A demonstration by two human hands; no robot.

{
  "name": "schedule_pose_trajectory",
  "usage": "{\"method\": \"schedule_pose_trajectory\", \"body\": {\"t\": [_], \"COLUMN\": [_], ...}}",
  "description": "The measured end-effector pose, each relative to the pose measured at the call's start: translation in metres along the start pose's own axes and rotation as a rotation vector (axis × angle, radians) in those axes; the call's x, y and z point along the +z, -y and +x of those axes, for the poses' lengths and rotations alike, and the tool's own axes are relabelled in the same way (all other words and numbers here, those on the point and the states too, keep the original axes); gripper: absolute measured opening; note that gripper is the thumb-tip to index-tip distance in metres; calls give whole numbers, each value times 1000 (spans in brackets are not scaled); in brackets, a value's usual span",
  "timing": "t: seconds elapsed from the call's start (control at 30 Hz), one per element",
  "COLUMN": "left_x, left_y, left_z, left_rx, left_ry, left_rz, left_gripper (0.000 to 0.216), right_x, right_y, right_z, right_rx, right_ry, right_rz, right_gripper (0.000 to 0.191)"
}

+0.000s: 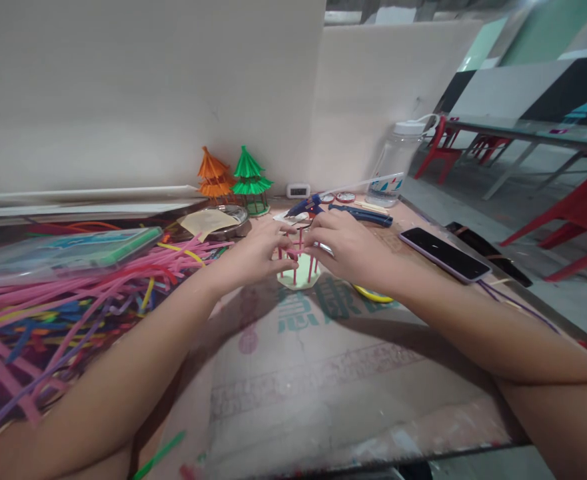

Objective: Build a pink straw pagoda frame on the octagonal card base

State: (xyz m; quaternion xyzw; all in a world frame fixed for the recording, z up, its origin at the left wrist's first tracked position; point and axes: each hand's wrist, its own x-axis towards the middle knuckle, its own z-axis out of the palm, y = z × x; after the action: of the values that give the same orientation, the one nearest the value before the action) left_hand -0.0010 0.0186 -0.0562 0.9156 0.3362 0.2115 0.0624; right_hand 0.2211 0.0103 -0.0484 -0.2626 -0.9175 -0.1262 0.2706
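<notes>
Dead ahead, upright pink posts (296, 263) on a pale green base (300, 279), flanked by both hands, left (253, 257) and right (348, 250) equally near, fingertips pinching the post tops.

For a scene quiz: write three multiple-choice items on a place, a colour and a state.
1. Where does the dark smartphone lie?
A. right of both hands
B. among the straws
C. against the wall

2. What colours are the two finished paper pagoda models?
A. blue and pink
B. orange and green
C. yellow and purple

3. How do the pink straw posts on the pale green base stand?
A. flat
B. upright
C. bundled

A: it rests on the table beyond the right hand.
B: both stand by the wall.
B: they rise between the right hand and the left hand.
</notes>
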Motion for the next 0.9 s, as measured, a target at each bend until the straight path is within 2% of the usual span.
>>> {"method": "schedule_pose_trajectory", "body": {"t": [0.37,0.9], "left_x": [0,-2], "left_y": [0,-3], "left_z": [0,1], "left_rx": [4,13], "left_ry": [10,24], "left_rz": [-7,-35], "left_gripper": [13,14], "right_x": [5,0], "right_y": [-2,2], "right_z": [-1,1], "right_rx": [-35,0], "right_ry": [-39,27], "right_rz": [-60,-53], "right_gripper": [22,27]}}
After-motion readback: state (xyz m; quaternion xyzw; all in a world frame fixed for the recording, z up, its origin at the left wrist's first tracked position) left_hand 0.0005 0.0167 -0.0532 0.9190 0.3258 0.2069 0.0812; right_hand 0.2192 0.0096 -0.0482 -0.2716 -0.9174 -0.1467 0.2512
